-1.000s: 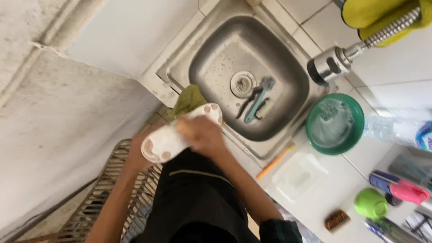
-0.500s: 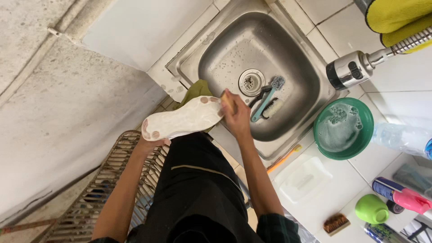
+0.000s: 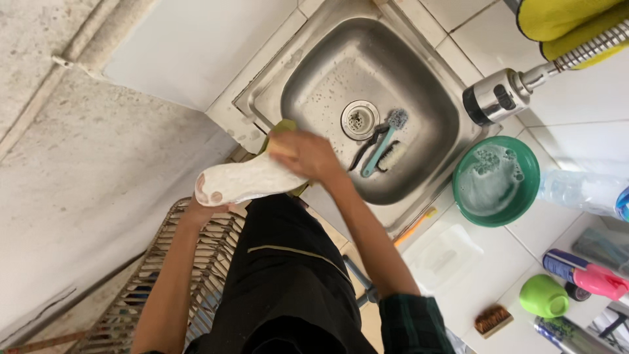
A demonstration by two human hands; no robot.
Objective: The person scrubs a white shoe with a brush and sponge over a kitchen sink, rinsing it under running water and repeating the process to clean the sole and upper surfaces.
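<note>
My left hand point(image 3: 204, 210) grips the toe end of a white shoe point(image 3: 246, 182), held sole-up at the near edge of a steel sink point(image 3: 419, 85). At the heel end, my right hand point(image 3: 306, 155) presses a yellow-green sponge point(image 3: 283, 128) onto the sole. In the sink basin lie a teal brush point(image 3: 386, 141) and a dark tool beside the drain point(image 3: 358, 119).
A green bowl of soapy water point(image 3: 496, 181) stands right of the sink. A chrome faucet head point(image 3: 493, 98) juts over it. Bottles, a green cap point(image 3: 542, 296) and a small brown brush point(image 3: 493, 320) lie on the white tiled counter. A wire rack point(image 3: 131, 295) sits below left.
The shoe has turned and shifted right toward the sink. My right hand slid along the sole from the middle to the heel end.
</note>
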